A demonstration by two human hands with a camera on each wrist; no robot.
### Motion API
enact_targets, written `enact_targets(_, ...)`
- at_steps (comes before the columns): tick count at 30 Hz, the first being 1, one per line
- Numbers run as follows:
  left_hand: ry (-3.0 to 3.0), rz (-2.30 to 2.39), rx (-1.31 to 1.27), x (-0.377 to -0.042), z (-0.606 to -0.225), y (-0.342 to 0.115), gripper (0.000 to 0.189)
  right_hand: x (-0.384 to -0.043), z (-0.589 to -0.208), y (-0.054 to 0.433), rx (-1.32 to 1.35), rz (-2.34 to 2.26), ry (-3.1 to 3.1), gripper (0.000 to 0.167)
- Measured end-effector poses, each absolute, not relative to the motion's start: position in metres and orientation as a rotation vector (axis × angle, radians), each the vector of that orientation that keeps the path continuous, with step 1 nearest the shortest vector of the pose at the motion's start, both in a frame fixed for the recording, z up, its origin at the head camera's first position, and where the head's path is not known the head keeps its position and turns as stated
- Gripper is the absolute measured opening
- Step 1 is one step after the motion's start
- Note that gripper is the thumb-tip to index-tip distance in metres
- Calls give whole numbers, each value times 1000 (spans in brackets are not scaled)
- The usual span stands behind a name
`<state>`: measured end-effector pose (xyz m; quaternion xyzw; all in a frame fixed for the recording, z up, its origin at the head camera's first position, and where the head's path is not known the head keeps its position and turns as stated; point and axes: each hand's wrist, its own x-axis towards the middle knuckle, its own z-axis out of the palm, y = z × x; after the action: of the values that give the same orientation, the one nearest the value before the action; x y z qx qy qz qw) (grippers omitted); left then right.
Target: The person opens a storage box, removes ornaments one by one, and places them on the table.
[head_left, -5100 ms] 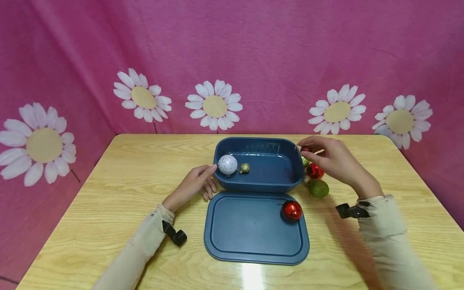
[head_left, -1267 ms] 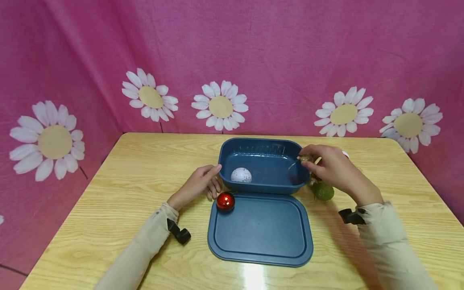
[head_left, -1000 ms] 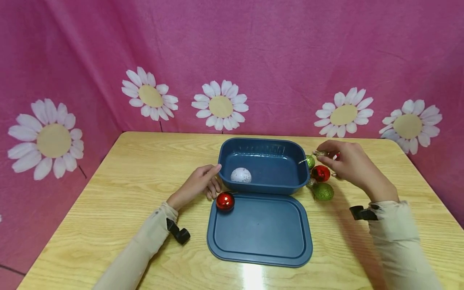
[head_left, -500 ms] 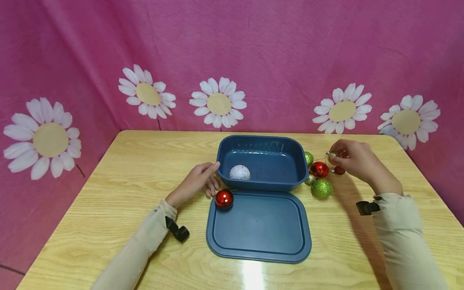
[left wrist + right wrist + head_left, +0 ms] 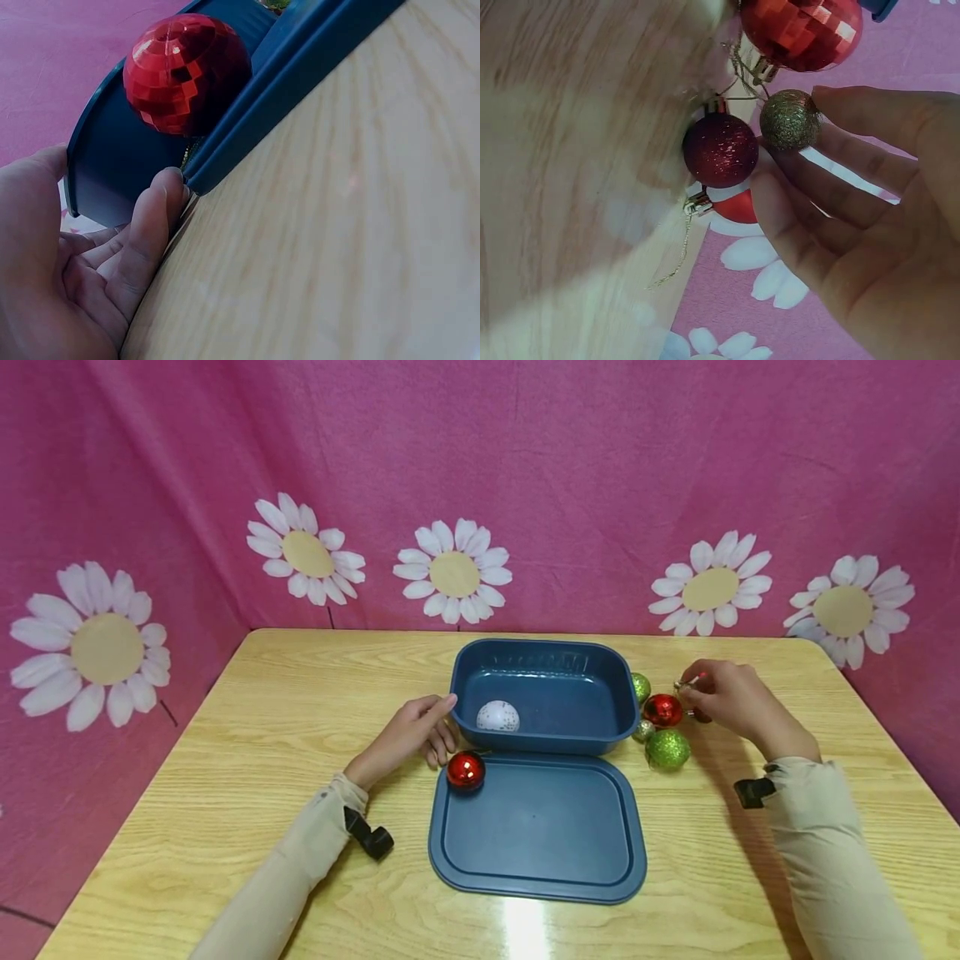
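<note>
My left hand (image 5: 405,735) rests at the left end of the dark blue box (image 5: 540,745), thumb against its rim and the other fingers loosely bent beside it. Close by, a shiny red bauble (image 5: 187,75) sits on the upper left corner of the blue lid (image 5: 532,835). Inside the box lies a white speckled ball (image 5: 498,717). To the right of the box, my right hand (image 5: 731,697) pinches a small gold bauble (image 5: 790,120) between thumb and fingertips. A dark red glitter bauble (image 5: 721,150) is right at those fingertips.
Between box and right hand lie a faceted red bauble (image 5: 663,711), a green glitter bauble (image 5: 667,749), another green one (image 5: 641,687) and a small gold one (image 5: 643,731). A red and white bauble (image 5: 735,206) shows behind the dark red one. A pink daisy curtain (image 5: 570,485) hangs behind the table.
My right hand has carried the gold bauble from over the box's right end to the pile at right. Earlier, a gold bauble lay in the box and the lid's red bauble sat at its right.
</note>
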<state>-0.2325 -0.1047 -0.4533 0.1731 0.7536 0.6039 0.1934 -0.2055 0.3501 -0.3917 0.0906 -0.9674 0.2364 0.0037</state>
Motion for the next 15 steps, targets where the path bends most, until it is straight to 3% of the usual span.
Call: enact_targets(15, 2106, 1692, 483, -233, -453, -105, 53, -203, -385, 344, 368, 646, -2965, 19)
